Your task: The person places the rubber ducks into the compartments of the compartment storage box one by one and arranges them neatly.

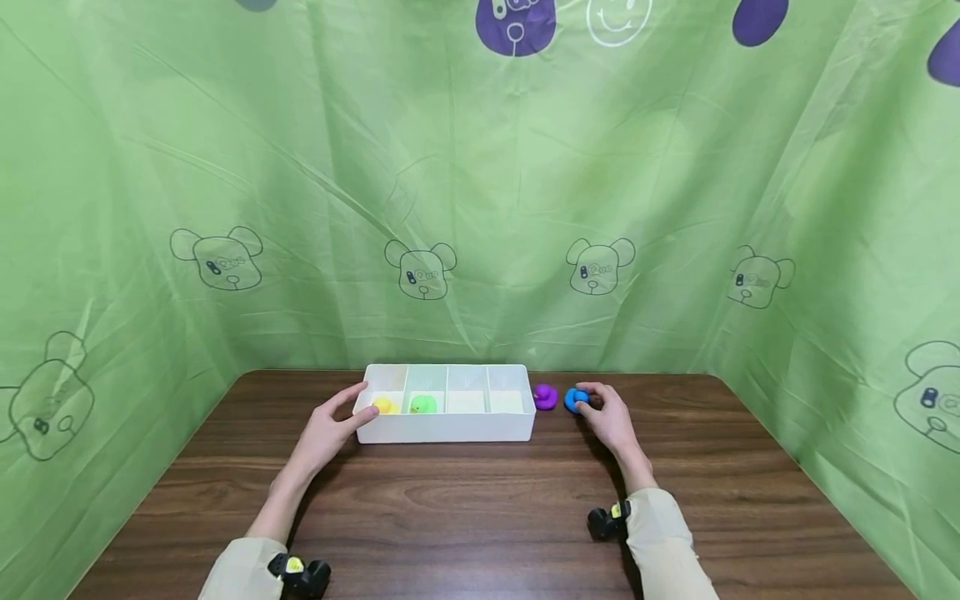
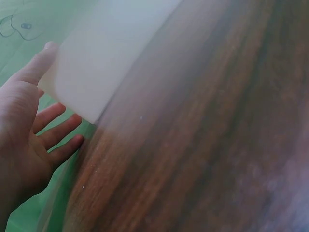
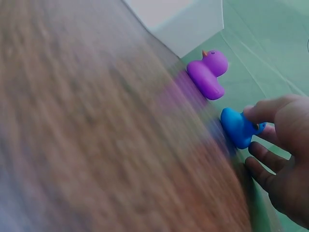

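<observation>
A white divided box (image 1: 446,428) lies on the table, with a yellow toy duck (image 1: 386,405) in its leftmost compartment and a green toy duck (image 1: 423,404) in the one beside it. My left hand (image 1: 325,435) touches the left end of the box, thumb at the front corner and fingers spread toward the back. On the right, my right hand (image 1: 611,418) pinches a blue rubber duck (image 3: 235,126) between thumb and index finger, the other fingers loosely bent. Between that duck and the box sits a purple rubber duck (image 3: 206,77), untouched.
The dark wooden table (image 1: 465,517) carries everything. Green cloth (image 1: 510,192) with bear drawings hangs behind and at both sides, close to the table's far edge. Two more compartments of the box, on its right, hold no ducks. Black wrist cameras (image 1: 302,577) sit at both sleeves.
</observation>
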A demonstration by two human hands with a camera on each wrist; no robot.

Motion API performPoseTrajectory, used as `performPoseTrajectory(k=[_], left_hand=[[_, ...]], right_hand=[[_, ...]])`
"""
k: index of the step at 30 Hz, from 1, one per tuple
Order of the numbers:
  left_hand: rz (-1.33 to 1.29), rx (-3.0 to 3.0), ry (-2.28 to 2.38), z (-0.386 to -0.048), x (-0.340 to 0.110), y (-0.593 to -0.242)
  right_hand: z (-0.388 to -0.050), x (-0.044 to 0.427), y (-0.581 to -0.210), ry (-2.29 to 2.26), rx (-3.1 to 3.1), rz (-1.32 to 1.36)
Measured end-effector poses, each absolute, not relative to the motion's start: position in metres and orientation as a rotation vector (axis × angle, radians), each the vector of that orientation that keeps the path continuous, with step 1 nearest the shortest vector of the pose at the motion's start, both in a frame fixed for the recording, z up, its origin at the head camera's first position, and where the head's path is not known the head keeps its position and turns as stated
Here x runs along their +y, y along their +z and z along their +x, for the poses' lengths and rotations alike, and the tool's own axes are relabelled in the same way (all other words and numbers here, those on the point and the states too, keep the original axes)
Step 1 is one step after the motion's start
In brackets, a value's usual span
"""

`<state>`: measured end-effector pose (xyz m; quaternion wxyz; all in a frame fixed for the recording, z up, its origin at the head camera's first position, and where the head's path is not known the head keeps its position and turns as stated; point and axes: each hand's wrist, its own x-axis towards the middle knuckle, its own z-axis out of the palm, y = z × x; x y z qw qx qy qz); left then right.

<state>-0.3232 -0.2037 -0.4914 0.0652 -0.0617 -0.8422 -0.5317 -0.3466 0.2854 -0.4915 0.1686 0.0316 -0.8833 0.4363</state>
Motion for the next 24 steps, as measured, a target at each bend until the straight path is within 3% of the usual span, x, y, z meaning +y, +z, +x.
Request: performPoseTrajectory(k=[24], left_hand=[[-0.182,-2.548,-1.602,-0.325,-0.206,-0.490]], right_hand=[[-0.342,0.279,-0.473,1.181,-2.454,0.095]])
